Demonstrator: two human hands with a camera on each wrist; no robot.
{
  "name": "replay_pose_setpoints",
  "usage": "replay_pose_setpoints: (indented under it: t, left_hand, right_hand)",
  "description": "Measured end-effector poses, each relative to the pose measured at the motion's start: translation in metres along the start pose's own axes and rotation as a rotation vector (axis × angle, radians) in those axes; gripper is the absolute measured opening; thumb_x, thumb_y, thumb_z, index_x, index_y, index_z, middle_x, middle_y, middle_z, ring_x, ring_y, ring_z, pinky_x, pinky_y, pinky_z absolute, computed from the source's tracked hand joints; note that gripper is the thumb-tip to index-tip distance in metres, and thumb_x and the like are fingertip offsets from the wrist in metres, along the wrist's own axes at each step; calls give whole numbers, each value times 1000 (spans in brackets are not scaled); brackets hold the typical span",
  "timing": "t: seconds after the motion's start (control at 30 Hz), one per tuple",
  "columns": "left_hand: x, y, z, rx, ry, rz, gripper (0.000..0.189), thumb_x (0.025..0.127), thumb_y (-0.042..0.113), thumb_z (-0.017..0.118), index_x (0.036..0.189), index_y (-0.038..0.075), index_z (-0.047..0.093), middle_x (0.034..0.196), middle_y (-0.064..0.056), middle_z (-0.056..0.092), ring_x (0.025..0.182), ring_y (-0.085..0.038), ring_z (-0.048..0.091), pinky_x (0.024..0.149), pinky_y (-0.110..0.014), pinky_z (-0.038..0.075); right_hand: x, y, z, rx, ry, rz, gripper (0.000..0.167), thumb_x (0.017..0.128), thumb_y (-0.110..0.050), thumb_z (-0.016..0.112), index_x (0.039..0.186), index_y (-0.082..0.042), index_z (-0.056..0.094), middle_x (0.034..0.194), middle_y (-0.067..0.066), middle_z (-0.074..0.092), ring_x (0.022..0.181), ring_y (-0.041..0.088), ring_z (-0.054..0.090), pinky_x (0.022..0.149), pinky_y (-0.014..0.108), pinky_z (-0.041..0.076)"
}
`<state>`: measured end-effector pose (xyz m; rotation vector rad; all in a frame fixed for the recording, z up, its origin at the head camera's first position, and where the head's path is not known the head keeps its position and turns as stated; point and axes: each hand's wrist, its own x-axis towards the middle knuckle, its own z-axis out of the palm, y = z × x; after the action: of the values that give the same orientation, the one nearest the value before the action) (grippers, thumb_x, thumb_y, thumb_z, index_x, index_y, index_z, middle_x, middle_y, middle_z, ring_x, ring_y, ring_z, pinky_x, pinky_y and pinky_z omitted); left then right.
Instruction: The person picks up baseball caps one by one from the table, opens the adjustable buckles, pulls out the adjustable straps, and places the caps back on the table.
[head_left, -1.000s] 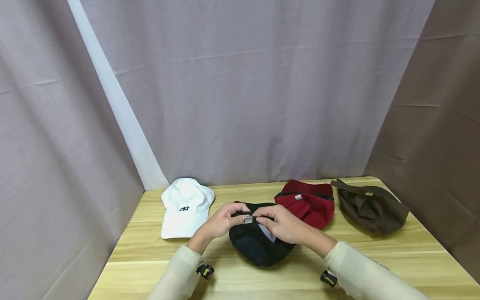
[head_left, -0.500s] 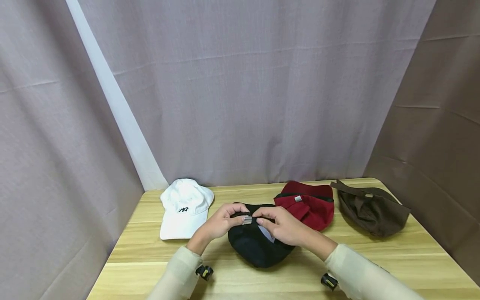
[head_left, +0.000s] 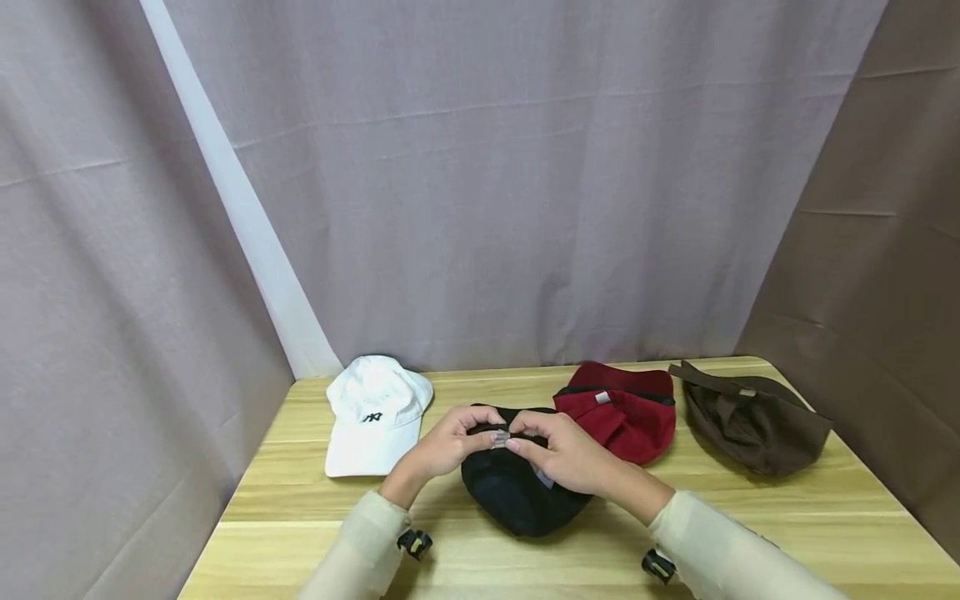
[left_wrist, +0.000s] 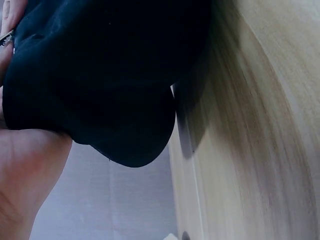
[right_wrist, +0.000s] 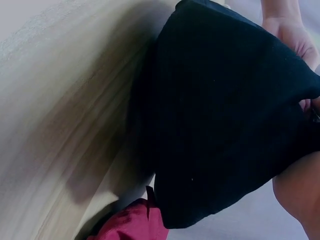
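A black cap (head_left: 517, 504) lies upside down mid-table, its inside partly showing. At its back strap sits a small silver metal buckle (head_left: 500, 439). My left hand (head_left: 450, 443) pinches the strap at the buckle's left side, thumb in front and fingers behind. From the right, my right hand (head_left: 566, 454) pinches the strap, its thumb tip right at the buckle. A pale label (head_left: 543, 477) shows inside, partly covered by that hand. In both wrist views the dark crown (left_wrist: 100, 75) fills much of the picture and hides most of the fingers.
A white cap (head_left: 378, 417) with a dark logo sits at the left. Behind the right hand lies a red cap (head_left: 630, 425), opening up. Farther right is a brown cap (head_left: 753, 425). All stand on a wooden table (head_left: 285, 500) with curtains (head_left: 480, 208) behind.
My right thumb has shifted left and down to the buckle, covering more of the pale label. Both hands stay at the strap. The head view has moved slightly; the other caps lie as before.
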<state>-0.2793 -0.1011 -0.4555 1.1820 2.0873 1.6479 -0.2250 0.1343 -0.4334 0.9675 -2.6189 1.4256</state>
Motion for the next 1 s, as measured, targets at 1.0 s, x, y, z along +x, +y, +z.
replay_pose_setpoints:
  t: [1.0]
  left_hand:
    - [-7, -9, -2, -11, 64, 16, 14, 97, -5, 61, 108, -8, 70, 104, -17, 67, 97, 0, 60, 93, -22, 50]
  right_hand:
    - [1, 9, -11, 3, 16, -22, 26, 106, -2, 60, 112, -18, 78, 79, 0, 63, 55, -2, 46, 56, 21, 46]
